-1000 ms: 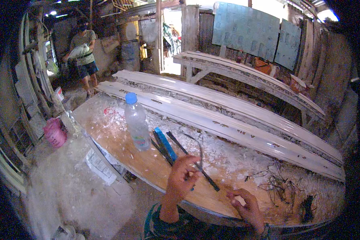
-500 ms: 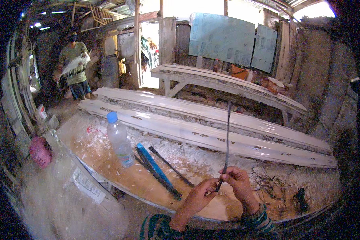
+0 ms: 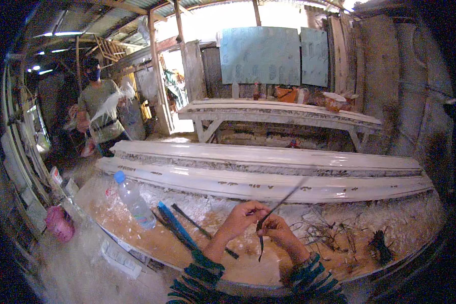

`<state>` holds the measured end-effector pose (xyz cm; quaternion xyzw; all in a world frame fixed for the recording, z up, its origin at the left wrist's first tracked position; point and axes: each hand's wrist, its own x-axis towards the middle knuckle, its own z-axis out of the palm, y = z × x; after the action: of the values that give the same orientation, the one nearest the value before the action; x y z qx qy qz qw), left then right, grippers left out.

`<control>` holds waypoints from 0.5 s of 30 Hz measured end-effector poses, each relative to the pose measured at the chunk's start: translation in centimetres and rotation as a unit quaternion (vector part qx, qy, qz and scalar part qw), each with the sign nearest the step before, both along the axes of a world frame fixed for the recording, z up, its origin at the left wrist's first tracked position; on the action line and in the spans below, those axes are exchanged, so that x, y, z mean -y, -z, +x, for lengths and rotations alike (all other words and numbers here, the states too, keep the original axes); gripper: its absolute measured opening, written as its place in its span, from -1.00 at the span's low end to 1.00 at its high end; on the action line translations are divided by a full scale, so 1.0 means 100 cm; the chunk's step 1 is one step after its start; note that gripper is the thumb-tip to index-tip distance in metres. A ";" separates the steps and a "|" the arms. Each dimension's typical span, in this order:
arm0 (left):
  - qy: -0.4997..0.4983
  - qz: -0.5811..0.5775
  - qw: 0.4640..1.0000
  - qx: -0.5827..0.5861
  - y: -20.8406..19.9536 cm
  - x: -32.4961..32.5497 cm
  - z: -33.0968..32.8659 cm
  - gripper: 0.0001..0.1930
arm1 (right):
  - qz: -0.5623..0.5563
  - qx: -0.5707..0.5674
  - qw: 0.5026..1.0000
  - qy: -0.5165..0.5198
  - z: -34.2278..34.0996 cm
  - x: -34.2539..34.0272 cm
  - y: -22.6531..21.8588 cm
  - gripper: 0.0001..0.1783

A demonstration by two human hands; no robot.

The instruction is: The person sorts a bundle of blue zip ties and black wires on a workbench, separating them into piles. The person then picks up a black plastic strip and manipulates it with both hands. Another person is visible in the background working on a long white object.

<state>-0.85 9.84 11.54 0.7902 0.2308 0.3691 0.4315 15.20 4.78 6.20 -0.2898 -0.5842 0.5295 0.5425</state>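
Note:
Above the front of the work table, my left hand [image 3: 242,218] and my right hand [image 3: 278,232] are close together, both pinching a thin dark strip [image 3: 288,196]. Its long end slants up to the right, and a short end hangs below my fingers. To the left of my hands lie a blue strip [image 3: 173,223] with dark strips against it and a separate black strip [image 3: 200,226]. Tangled dark scraps [image 3: 337,235] are spread to the right of my hands, with a small black bundle [image 3: 380,247] beyond them.
A clear bottle with a blue cap [image 3: 135,202] stands at the table's left. Two long, glossy white pieces [image 3: 268,188] lie across the far side. Behind them is a white bench [image 3: 278,112]. At the back left a person [image 3: 102,99] carries white fibres. A pink container [image 3: 60,223] sits left.
My hands have shifted slightly left, and the strip has gone from nearly upright to slanting right, its lower end now hanging down. The person at the back left appears nearer. The view has tilted.

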 end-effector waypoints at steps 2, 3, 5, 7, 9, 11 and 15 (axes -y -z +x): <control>-0.014 -0.033 0.999 0.016 -0.001 0.000 0.005 -0.78 | 0.021 -0.074 0.997 0.008 0.006 -0.005 -0.002 -0.83; -0.019 -0.038 0.999 0.015 0.002 0.003 0.006 -0.79 | 0.002 -0.091 0.996 0.015 0.010 -0.008 -0.003 -0.83; -0.060 -0.059 0.996 -0.022 0.012 0.012 0.005 -0.80 | -0.053 -0.089 0.993 0.054 0.014 -0.010 -0.001 -0.81; -0.056 -0.028 0.998 0.000 0.022 0.018 0.003 -0.80 | -0.062 -0.118 0.990 0.041 0.011 -0.008 0.005 -0.81; -0.030 -0.140 0.988 0.065 0.031 0.024 0.001 -0.80 | -0.054 -0.109 0.992 0.014 0.008 -0.009 0.010 -0.82; -0.039 -0.118 0.988 0.092 0.035 0.028 -0.002 -0.80 | -0.058 -0.093 0.994 -0.012 0.005 -0.009 0.011 -0.82; -0.051 -0.162 0.982 0.079 0.037 0.031 -0.017 -0.82 | -0.071 -0.083 0.992 -0.070 -0.006 -0.007 0.006 -0.82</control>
<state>-2.58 6.77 7.87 0.6653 0.2924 0.4100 0.5512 14.61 5.45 5.56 -0.2416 -0.5168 0.6285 0.5287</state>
